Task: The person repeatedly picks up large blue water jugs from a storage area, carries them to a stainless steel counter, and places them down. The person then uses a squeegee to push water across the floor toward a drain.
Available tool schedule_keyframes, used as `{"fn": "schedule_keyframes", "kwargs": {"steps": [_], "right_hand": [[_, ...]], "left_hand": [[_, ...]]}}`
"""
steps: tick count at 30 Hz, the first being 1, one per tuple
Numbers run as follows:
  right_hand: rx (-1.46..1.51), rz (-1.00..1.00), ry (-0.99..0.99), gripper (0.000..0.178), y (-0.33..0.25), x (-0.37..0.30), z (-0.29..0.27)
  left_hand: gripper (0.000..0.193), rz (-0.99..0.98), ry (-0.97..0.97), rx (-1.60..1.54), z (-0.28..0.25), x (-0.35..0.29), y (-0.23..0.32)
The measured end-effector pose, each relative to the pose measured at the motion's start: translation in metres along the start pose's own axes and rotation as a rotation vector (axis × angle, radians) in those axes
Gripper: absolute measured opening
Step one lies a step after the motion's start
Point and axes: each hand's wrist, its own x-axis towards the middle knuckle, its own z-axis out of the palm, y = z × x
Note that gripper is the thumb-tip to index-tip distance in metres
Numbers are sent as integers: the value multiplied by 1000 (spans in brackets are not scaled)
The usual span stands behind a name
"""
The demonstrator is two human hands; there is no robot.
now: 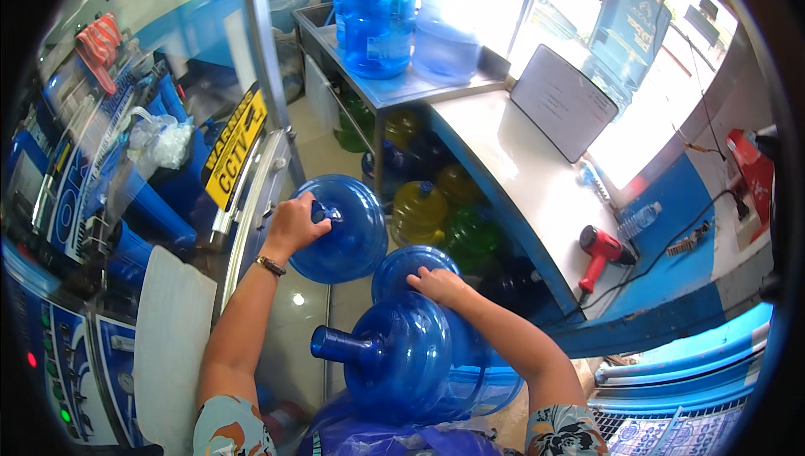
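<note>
My left hand (pixel 295 226) is wrapped around the short neck of a round blue water jug (pixel 352 242), which hangs or stands upright by the glass door. My right hand (pixel 438 286) is closed at the top of a second blue water jug (pixel 412 261); its neck is hidden under my fingers. Nearest to me, a third blue water jug (pixel 407 351) lies tilted, its open neck pointing left. It overlaps the jug under my right hand and hides the lower part of it.
Blue jugs (pixel 377 32) stand on a metal counter (pixel 402 95). Yellow (pixel 419 211) and green (pixel 472 234) jugs sit underneath. On the white table (pixel 503 154) at right are a whiteboard (pixel 563 102) and a red heat gun (pixel 602 255) with a cord. A glass door (pixel 231 154) borders the left.
</note>
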Motion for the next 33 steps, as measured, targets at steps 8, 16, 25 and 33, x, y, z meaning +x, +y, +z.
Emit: {"fn": "schedule_keyframes", "kwargs": {"steps": [8, 16, 25, 33], "right_hand": [[-36, -238, -23, 42, 98, 123, -23], [-44, -355, -112, 27, 172, 331, -55], [-58, -475, -120, 25, 183, 523, -78], [-16, -501, -140, 25, 162, 646, -81]], "left_hand": [[48, -239, 229, 308, -19, 107, -35], [42, -287, 340, 315, -24, 189, -123], [43, -408, 397, 293, -46, 186, -236], [46, -659, 346, 449, -25, 333, -347]]}}
